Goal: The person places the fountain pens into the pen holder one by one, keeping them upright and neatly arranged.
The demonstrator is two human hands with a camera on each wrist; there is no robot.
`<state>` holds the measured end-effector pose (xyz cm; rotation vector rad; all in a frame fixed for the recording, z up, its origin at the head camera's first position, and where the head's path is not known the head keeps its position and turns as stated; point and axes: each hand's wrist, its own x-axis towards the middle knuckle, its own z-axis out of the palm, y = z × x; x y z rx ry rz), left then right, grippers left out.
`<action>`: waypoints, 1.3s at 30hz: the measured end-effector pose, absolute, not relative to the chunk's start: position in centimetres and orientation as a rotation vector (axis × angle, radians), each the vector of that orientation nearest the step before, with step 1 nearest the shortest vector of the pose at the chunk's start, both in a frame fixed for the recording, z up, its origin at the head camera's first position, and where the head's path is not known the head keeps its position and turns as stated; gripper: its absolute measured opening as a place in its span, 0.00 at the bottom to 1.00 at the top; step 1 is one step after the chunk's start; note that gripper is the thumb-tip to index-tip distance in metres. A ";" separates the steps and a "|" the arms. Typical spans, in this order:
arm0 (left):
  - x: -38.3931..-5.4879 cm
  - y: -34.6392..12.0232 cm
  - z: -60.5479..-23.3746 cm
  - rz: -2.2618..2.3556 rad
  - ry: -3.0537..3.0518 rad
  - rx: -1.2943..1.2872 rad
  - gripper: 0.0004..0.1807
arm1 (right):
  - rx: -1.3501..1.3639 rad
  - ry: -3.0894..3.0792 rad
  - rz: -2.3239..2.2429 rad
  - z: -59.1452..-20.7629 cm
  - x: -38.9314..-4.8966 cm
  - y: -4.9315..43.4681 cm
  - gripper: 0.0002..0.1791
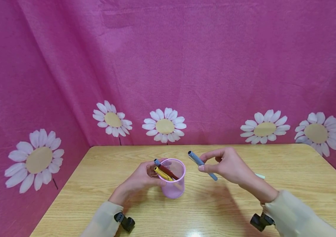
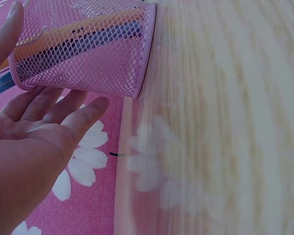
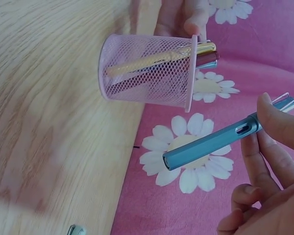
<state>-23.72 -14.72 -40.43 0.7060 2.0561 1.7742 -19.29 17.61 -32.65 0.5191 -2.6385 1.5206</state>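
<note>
At my remote station I see a pink cup of lattice mesh; inside it, a yellow pen, a dark red pen and a blue pen. The held pen appears grey-blue in my head view, teal in my right wrist view. I record the table as pale tan, wood-grained; the backdrop as magenta, printed with white-petalled, yellow-centred daisies; the sleeves as beige.

One mesh cup, three pens inside, one held pen, six daisies in head view
</note>
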 end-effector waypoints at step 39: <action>-23.9 -14.9 -40.8 1.769 2.057 0.749 0.38 | 0.512 -2.549 1.691 -31.9 -20.6 13.8 0.12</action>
